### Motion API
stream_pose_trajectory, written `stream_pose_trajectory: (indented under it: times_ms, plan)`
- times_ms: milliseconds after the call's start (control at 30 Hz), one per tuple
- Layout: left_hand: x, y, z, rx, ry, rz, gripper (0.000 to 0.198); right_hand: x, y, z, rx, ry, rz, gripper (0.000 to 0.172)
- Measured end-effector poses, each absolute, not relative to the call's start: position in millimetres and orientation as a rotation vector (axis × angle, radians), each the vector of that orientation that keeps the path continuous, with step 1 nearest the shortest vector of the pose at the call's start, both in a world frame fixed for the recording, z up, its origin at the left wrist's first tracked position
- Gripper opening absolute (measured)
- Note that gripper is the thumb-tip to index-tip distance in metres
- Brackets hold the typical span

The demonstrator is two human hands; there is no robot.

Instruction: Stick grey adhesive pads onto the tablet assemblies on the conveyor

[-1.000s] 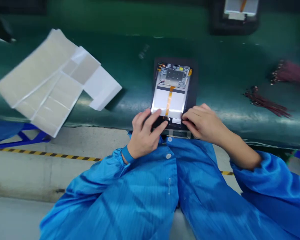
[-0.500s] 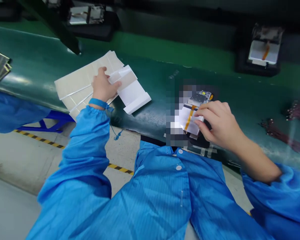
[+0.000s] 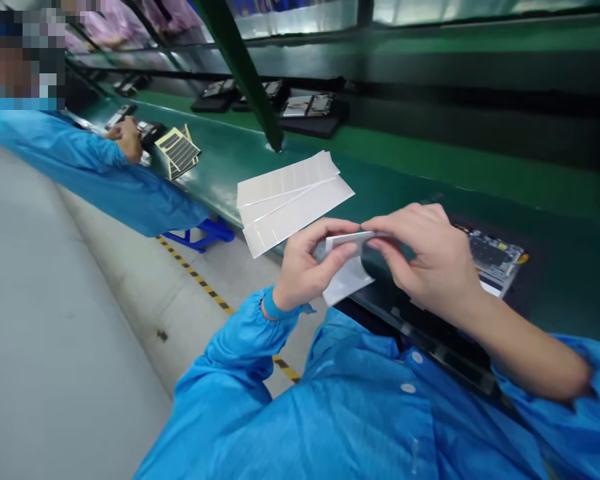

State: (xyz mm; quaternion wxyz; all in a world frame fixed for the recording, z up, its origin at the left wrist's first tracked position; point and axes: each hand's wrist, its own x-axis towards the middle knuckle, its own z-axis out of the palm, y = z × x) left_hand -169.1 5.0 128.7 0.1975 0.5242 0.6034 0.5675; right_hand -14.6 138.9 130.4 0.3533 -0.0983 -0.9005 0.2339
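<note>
My left hand [image 3: 313, 265] is closed around a folded white sheet [image 3: 347, 283], thumb in front and fingers behind, near the bench's front edge. The thumb and forefinger of my right hand [image 3: 420, 257] pinch the sheet's upper right edge, close to my left fingertips. Part of the sheet hangs down in a curve below both hands. Behind my right hand lies an opened device with a circuit board [image 3: 495, 257], its lower part hidden by the hand and wrist. Several pale label sheets [image 3: 290, 197] lie fanned out on the bench beyond my left hand.
A green post [image 3: 253, 80] rises from the green bench [image 3: 395, 177]. Opened devices on black trays [image 3: 313, 123] stand along the back. At the left a person in blue [image 3: 70, 143] works beside dark striped sheets [image 3: 179, 152]. A blue stand [image 3: 200, 233] is below.
My left hand has lifted the folded white sheet off the label sheets and brought it rightward. My right hand has left the device and now pinches the sheet. The view has swung left.
</note>
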Motion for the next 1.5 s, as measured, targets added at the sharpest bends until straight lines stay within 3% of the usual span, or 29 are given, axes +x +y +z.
stream_pose_trajectory:
  times_ms: [200,433,700,933,1100,1300,1500]
  plan:
    - [-158,-14,122,1.250,1.683,1.782,0.036,-6,120,137,-0.362,-2.285,0.954,0.010]
    - [-145,-7,115,1.218,1.763,1.787,0.043,-6,113,139,-0.377,-2.193,0.627,0.011]
    - [-144,-2,110,1.190,1.708,1.607,0.030,-3,115,126,-0.435,-2.271,0.248,0.013]
    - [-164,16,106,1.448,1.776,1.484,0.025,9,125,131,-0.506,-2.229,0.592,0.009]
    - [-167,31,107,1.846,1.979,1.320,0.027,30,126,142,-0.652,-2.159,0.554,0.008]
    - [-244,90,70,1.677,2.274,1.363,0.045,70,127,146,-0.854,-2.063,0.609,0.005]
    - [-335,108,59,1.499,2.607,0.966,0.077,42,135,142,-0.548,-2.165,0.906,0.015]
